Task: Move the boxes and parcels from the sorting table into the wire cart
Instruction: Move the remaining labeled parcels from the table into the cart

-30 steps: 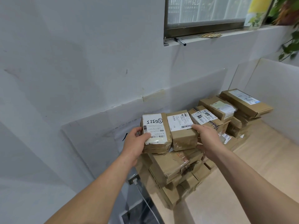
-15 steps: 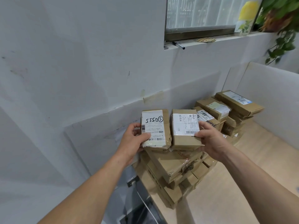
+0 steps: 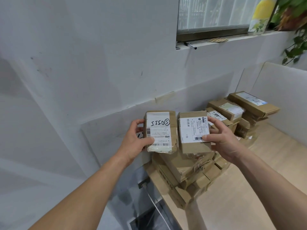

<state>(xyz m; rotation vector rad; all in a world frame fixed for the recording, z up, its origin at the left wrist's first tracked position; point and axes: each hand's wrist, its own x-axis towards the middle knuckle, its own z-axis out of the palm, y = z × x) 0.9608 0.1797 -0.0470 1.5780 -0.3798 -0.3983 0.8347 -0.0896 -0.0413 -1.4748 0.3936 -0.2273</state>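
My left hand (image 3: 134, 142) grips a small brown box with a handwritten white label (image 3: 159, 131), thumb on its front and fingers behind its left edge. My right hand (image 3: 219, 136) grips a second small brown box with a printed label (image 3: 192, 131) by its right side. Both boxes are held side by side, lifted above a heap of taped cardboard parcels (image 3: 187, 170) on the pale wooden sorting table (image 3: 259, 180). The wire cart is out of view.
More flat cardboard boxes (image 3: 239, 110) are stacked at the back right against a white partition (image 3: 282, 97). A white wall runs along the left. A window sill with a potted plant (image 3: 294, 20) sits above. A gap with a metal bracket (image 3: 142, 183) lies left of the table edge.
Both hands have raised the two small boxes off the heap and tilted them upright. The right box has turned so its label faces me.
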